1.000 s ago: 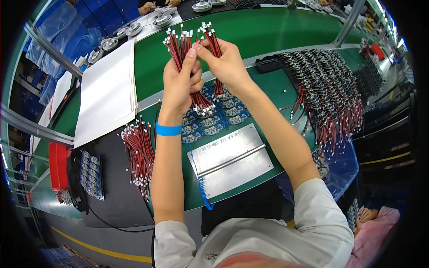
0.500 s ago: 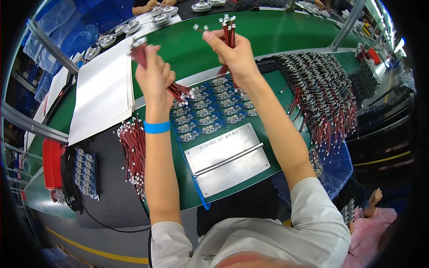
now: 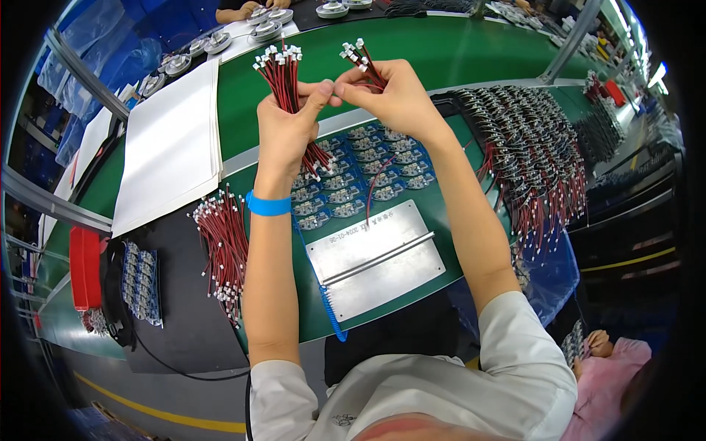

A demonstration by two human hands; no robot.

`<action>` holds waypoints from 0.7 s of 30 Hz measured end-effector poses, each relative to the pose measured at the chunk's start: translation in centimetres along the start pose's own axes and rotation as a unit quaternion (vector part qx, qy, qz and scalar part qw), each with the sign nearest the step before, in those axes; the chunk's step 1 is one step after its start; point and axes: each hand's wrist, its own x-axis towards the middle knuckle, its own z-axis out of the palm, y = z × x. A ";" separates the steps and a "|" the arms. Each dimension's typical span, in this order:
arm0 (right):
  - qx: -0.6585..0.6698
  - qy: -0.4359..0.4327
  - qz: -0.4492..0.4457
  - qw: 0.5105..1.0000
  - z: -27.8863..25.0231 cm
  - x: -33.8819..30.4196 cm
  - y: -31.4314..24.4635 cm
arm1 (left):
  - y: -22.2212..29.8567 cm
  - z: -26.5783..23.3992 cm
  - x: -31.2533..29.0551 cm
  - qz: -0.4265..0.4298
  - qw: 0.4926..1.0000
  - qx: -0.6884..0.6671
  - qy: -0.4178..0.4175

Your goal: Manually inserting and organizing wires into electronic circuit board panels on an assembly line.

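Toward 12 o'clock, against the green surface (image 3: 456,48), the left hand (image 3: 285,136) is closed round a thick bundle of red-and-black leads (image 3: 284,84), white connectors fanning out above it and more hanging below. The right hand (image 3: 398,97) grips a thinner bundle (image 3: 375,76), its connectors tipped toward 11 o'clock and its lower end out of sight. Half a second ago the hands were well apart; now their fingertips meet, or nearly so — whether they pinch a lead between them I cannot tell. A single loose lead (image 3: 371,192) has also appeared, lying across the circuit boards (image 3: 343,195) to the upper edge of the metal plate (image 3: 390,275), so one piece now seems separated from the bundles (how it got there is unclear).

Both forearms come up from the 6 o'clock side: the left rises almost straight toward 12, a blue wristband (image 3: 268,204) round it, while the right slants toward 11 from an elbow bent out near 4.

Farther out, a pile of leads (image 3: 223,253) lies at about 9 o'clock, white sheets (image 3: 173,140) at 10, and wired boards (image 3: 526,140) in a dense mass at 2 — with a co-worker's pink sleeve (image 3: 614,375) at 4.
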 end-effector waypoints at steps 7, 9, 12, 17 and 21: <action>-0.107 -0.054 0.045 0.992 -1.8 -1.5 -1.3 | 0.6 0.7 -0.5 -0.059 0.995 0.045 -0.072; -0.140 -0.061 0.007 0.988 -2.3 -1.5 -0.1 | 0.2 0.9 -0.3 -0.071 0.992 0.062 -0.089; -0.279 -0.084 0.007 0.956 -3.7 -1.7 -0.6 | -1.5 0.8 0.1 -0.039 0.990 0.118 -0.070; -0.480 -0.123 0.072 0.866 -6.5 -0.6 4.6 | -6.0 0.6 0.0 0.024 0.929 0.367 -0.048; -0.519 -0.148 0.076 0.838 -7.3 -0.7 7.6 | -6.6 2.1 -1.3 -0.017 0.876 0.477 -0.076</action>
